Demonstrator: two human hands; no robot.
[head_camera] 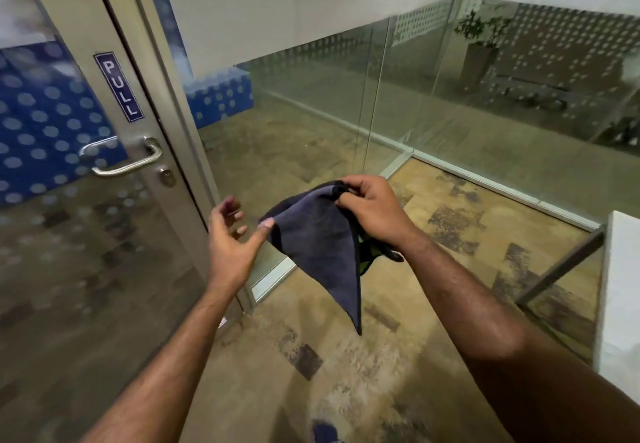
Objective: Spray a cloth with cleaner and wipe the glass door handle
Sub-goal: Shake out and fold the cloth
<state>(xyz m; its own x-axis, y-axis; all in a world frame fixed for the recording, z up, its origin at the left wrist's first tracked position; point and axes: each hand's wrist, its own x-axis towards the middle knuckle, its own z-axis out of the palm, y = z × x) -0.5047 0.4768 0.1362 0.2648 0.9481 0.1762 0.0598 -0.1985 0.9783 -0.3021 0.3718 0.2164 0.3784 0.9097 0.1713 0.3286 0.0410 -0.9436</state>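
A dark blue cloth (pixel 320 245) hangs in front of me, its long corner pointing down. My right hand (pixel 372 210) pinches its top corner. My left hand (pixel 230 238) has its fingers spread, and the thumb touches the cloth's left corner. Something green and black (pixel 372 255) shows behind the cloth under my right wrist; what it is I cannot tell. The metal lever handle (pixel 121 157) sits on the glass door (pixel 52 235) at the left, below a blue PULL sign (pixel 118 86) and above a keyhole (pixel 168 176). Both hands are well to the right of the handle.
Glass partition walls (pixel 381 96) run from the door frame (pixel 166 103) to the right, meeting at a corner. A white surface on a metal leg (pixel 620 287) stands at the right edge. Patterned carpet (pixel 311 373) covers the floor. A potted plant (pixel 481 44) shows behind the glass.
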